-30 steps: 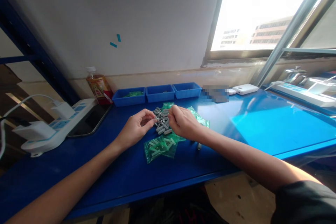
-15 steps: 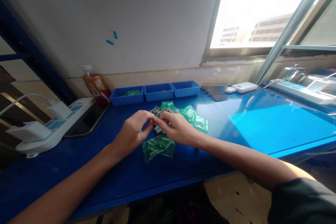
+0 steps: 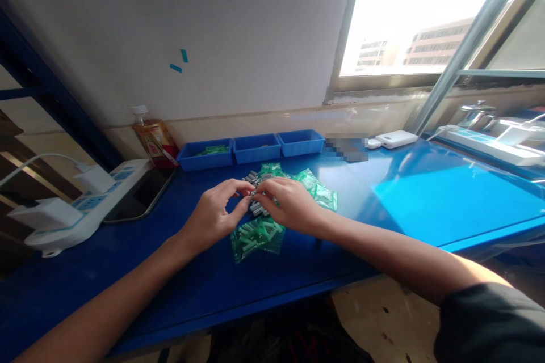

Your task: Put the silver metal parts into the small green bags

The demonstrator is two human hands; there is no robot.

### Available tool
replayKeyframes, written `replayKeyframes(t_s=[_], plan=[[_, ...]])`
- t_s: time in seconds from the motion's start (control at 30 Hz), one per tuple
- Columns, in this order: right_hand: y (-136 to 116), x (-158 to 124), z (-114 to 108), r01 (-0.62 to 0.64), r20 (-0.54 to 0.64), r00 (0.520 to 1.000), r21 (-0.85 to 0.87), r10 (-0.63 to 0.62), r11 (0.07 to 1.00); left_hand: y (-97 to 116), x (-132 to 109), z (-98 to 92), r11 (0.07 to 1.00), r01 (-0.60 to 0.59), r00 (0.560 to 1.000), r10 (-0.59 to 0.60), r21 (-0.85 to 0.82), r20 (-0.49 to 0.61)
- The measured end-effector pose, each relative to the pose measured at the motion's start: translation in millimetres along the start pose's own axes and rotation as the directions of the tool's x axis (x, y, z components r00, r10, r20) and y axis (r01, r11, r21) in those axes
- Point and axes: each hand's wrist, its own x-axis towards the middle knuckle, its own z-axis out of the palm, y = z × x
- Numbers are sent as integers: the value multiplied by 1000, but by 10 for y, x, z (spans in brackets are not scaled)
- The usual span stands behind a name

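My left hand [image 3: 221, 207] and my right hand [image 3: 287, 202] meet over a heap of small grey cylindrical parts [image 3: 258, 209]. Thumb and fingertips of each hand pinch a tiny metallic piece [image 3: 252, 193] between them; its exact kind is too small to make out. Just below the hands lies a green clear plastic bag [image 3: 258, 236] with grey cylindrical parts inside. More green plastic bags [image 3: 317, 188] lie behind and to the right of my right hand, partly covered by it.
Three blue bins [image 3: 256, 149] line the wall; the left one holds green bags. A bottle [image 3: 154, 139], a phone [image 3: 142, 195] and a white power strip [image 3: 91, 204] stand at the left. Toward the right are a white box-shaped device [image 3: 397, 139] and another power strip [image 3: 489, 144].
The fingertips have shifted slightly, and a small metallic piece now shows between them. Both hands stay over the heap; the bags and bins have not moved.
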Motion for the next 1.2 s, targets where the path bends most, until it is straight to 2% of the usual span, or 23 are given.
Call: replayKeyframes(t_s=[0.13, 0.23, 0.4, 0.5, 0.63, 0.87, 1.07, 1.2], plan=[[-43, 0, -17, -27, -39, 999, 79, 30, 996, 16, -5, -34, 999, 37, 999, -37, -9, -21], [-81, 3, -34, -52, -73, 995, 199, 68, 979, 37, -9, -52, 999, 36, 999, -36, -22, -36], [-113, 14, -55, -99, -55, 990, 371, 128, 923, 48, -23, -55, 1000, -21, 999, 20, -1, -49], [-124, 15, -59, -127, -42, 987, 378, 154, 917, 45, -33, -47, 998, -51, 997, 52, 22, -64], [-151, 8, -62, -154, -22, 984, 382, 176, 911, 47, -43, -35, 998, -30, 996, 34, 50, -77], [-171, 14, -81, -216, -27, 964, 496, 264, 841, 37, -52, -20, 998, -35, 996, 38, 44, -82], [-172, 16, -85, -163, -83, 966, 537, 244, 827, 32, -63, -26, 992, -107, 986, 115, 70, -124], [-188, 14, -91, -141, -103, 967, 546, 234, 826, 52, -63, -39, 990, -105, 981, 118, 90, -153]])
